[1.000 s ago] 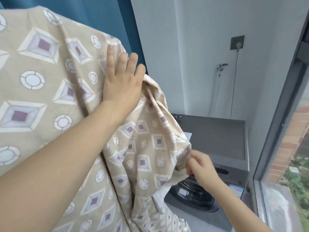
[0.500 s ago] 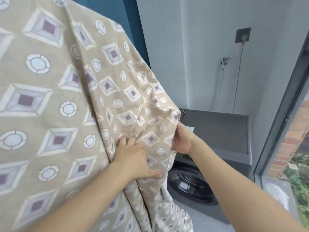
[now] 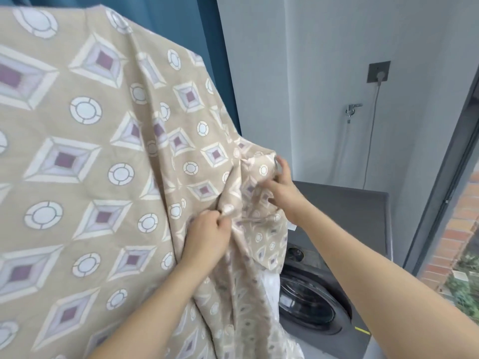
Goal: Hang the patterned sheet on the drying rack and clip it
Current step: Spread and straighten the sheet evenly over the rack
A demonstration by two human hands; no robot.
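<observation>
The patterned sheet (image 3: 85, 164), beige with purple diamonds and white circles, hangs draped from above and fills the left half of the view. The drying rack under it is hidden. My left hand (image 3: 207, 239) pinches a bunched fold near the sheet's right edge. My right hand (image 3: 281, 182) grips the sheet's edge a little higher and to the right, fingers curled into the cloth. No clip is in view.
A grey front-loading washing machine (image 3: 344, 229) stands behind the sheet at lower right. A blue curtain (image 3: 181, 24) hangs behind the sheet. On the white wall are a socket (image 3: 379, 71) with a cable and a tap (image 3: 351, 110). A window frame (image 3: 445, 182) runs along the right.
My right hand has risen along the sheet's edge and gathered cloth. My left hand closed from a flat press into a pinch on a fold.
</observation>
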